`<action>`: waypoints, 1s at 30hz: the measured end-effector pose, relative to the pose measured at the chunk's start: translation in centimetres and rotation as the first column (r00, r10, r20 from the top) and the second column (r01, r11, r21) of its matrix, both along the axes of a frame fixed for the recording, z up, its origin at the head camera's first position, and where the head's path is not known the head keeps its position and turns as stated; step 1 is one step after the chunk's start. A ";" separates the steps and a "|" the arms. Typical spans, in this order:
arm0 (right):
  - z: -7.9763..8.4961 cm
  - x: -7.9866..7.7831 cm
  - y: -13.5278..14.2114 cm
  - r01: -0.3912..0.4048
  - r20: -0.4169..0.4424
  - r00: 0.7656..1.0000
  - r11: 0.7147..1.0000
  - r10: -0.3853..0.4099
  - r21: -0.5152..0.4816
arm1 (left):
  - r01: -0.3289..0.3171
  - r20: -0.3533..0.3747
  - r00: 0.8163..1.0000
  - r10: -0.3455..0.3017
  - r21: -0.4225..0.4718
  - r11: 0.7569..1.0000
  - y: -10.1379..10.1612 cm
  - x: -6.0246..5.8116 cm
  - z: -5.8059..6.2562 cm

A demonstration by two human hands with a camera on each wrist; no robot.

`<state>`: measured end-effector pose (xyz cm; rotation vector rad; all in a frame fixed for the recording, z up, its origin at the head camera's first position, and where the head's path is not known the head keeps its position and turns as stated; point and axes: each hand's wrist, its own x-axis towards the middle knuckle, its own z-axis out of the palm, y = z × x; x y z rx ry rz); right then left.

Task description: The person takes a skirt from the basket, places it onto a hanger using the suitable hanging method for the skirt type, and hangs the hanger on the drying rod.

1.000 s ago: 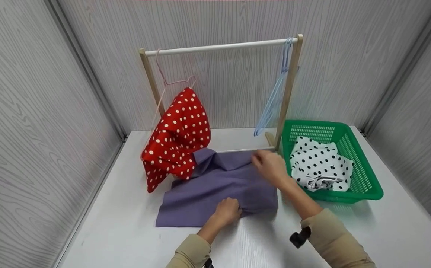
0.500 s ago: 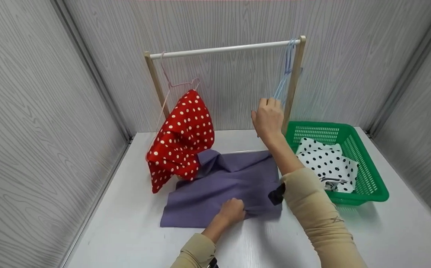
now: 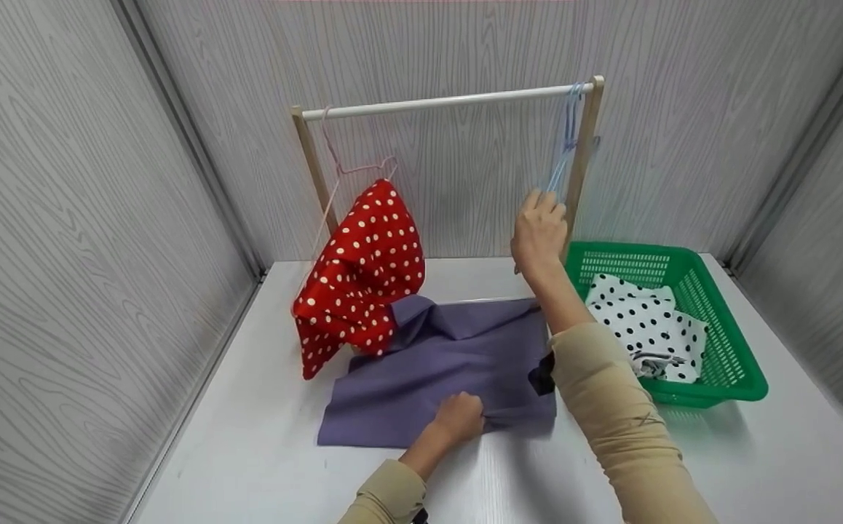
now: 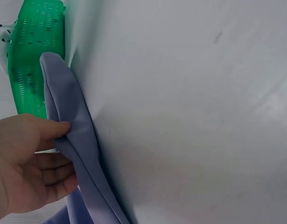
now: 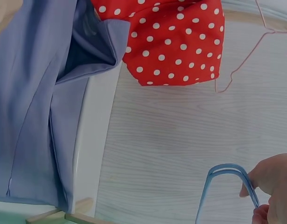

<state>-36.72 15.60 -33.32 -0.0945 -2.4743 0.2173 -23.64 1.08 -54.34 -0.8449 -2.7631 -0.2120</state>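
Observation:
A purple cloth garment (image 3: 421, 378) lies spread on the white table, its top part folded. My left hand (image 3: 459, 416) pinches its near edge; in the left wrist view the thumb (image 4: 59, 128) presses on the fabric from one side, the fingers curled beneath. Raised in front of the rack's right post, my right hand (image 3: 540, 231) holds light blue hangers (image 3: 558, 171) by their lower part. In the right wrist view, thumb and fingers close round the wires of the blue hangers (image 5: 227, 167) near one rounded end. Their hooks still rest on the bar.
A small clothes rack with a white bar (image 3: 450, 100) and wooden posts stands at the back. At its left, a red polka-dot cloth (image 3: 363, 269) hangs from a pink hanger (image 3: 363, 169). A green basket (image 3: 738, 356) on the right contains a white dotted cloth (image 3: 643, 320).
My right hand has risen from the purple garment's upper right to the blue hangers and taken hold of them. My left hand keeps its pinch on the near edge. The head view shifted slightly.

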 end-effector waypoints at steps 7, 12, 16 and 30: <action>1.2 -0.1 0.3 -0.027 0.086 0.995 0.984 0.043 -0.174 | -0.004 0.005 1.000 0.004 0.001 1.000 -0.1 0.2 0.2; 2.6 -0.1 0.6 -0.026 0.099 0.992 0.902 0.076 -0.430 | -0.013 0.015 1.000 0.013 -0.030 0.999 -0.1 0.2 0.2; 4.1 -0.2 1.1 -0.077 0.009 0.995 0.799 0.102 -0.596 | -0.027 0.049 0.998 0.029 -0.041 0.999 0.0 0.0 0.0; 5.6 0.5 1.1 -0.249 -0.168 0.968 0.600 0.189 -0.760 | -0.048 0.071 0.996 0.052 -0.062 0.997 0.2 0.0 0.1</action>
